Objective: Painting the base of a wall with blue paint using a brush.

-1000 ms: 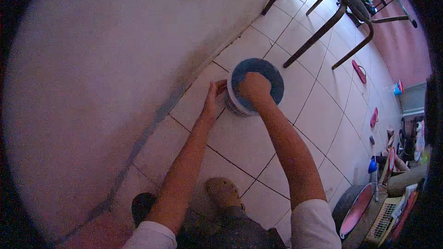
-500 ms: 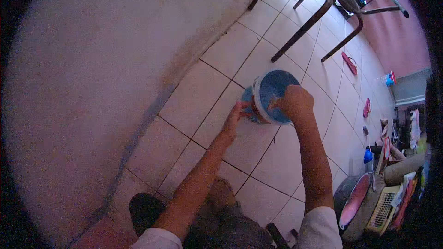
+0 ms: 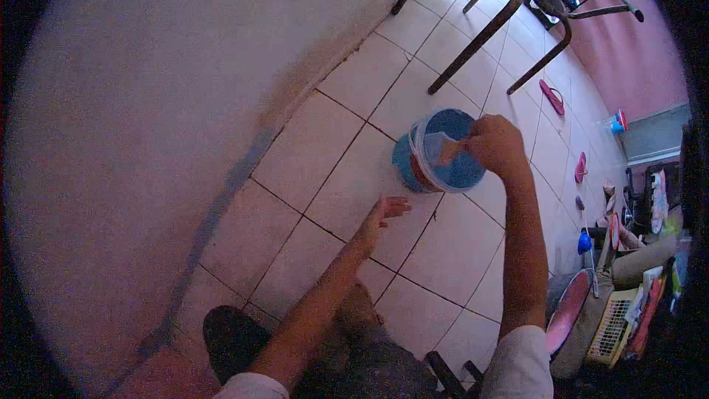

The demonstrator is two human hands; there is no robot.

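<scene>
A blue bucket (image 3: 406, 165) with a pale rim stands on the tiled floor, tilted in view so its inside shows. At its right side, my right hand (image 3: 496, 144) is closed on what looks like a paintbrush (image 3: 449, 151) with a tan handle. The brush's far end is over the bucket's opening, and its tip is hard to make out. Below and left of the bucket, my left hand (image 3: 388, 213) hangs apart from it, fingers stretched out, holding nothing.
A pale wall (image 3: 162, 103) with a grey-blue strip along its foot runs down the left. Ahead stands a metal-legged chair (image 3: 509, 7). Pink flip-flops (image 3: 552, 97) lie to the right, near a yellow basket (image 3: 613, 325) and a pile of household things.
My left hand has let go of the bucket's side and dropped back toward me. My right hand has risen and moved right, showing more of the brush.
</scene>
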